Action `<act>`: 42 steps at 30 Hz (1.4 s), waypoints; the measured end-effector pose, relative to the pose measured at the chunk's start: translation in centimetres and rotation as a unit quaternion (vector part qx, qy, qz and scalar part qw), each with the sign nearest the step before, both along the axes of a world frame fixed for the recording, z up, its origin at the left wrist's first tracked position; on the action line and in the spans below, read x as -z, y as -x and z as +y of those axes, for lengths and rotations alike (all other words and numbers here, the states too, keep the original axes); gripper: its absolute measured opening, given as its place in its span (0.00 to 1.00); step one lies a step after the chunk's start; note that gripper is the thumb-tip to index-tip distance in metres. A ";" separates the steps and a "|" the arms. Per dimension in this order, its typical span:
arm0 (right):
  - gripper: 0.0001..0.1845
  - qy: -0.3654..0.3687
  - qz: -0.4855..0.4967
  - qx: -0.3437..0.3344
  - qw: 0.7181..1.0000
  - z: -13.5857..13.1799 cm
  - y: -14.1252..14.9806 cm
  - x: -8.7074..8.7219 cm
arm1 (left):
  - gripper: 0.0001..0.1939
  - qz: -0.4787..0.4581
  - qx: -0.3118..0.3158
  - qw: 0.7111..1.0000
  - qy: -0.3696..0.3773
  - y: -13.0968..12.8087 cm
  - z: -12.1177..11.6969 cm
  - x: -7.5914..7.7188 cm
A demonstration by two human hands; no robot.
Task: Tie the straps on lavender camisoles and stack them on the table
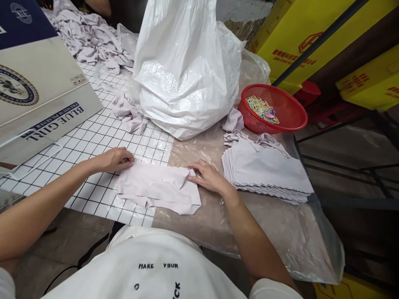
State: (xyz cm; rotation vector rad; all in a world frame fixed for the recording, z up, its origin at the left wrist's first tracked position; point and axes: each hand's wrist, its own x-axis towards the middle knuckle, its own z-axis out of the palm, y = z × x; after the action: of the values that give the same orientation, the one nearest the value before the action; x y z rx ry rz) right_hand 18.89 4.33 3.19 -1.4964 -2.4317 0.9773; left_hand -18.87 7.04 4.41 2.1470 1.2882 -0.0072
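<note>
A pale lilac piece of cloth point(156, 187) lies flat on the table in front of me, partly on the checked sheet point(93, 137) and partly on clear plastic. My left hand point(115, 160) pinches the cloth's upper left corner. At the cloth's right edge my right hand point(207, 176) rests, fingers pressed on a folded-over flap. To the right, apart from my right hand, sits a neat stack of the same cloth pieces point(264, 170).
A big white plastic bag point(187, 62) stands behind the cloth. A red basket point(282, 110) with small items sits at back right. Loose cloth pieces point(90, 37) are heaped at back left, near a printed cardboard box point(40, 95). Yellow boxes point(311, 37) stand beyond the table's right edge.
</note>
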 end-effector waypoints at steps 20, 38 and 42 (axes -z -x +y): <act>0.18 0.078 0.049 -0.007 0.996 2.5 -2.2 0.2 | 0.20 -0.073 -0.097 0.987 0.105 -0.2 0.1 -0.4; 0.09 -0.071 0.146 0.188 0.969 0.2 -4.7 -7.3 | 0.11 -0.096 -0.093 0.991 -0.011 -2.4 -1.7 -5.2; 0.09 -0.252 0.253 0.234 0.904 -0.5 -4.7 -10.3 | 0.10 -0.205 -0.122 0.963 -0.125 -2.0 -1.9 -11.0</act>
State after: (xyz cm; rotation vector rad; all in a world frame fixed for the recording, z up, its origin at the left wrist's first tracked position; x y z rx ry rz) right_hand 23.63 3.85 13.44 -1.3247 -1.6674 0.4938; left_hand -16.90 5.13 15.45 2.0272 1.3426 0.6999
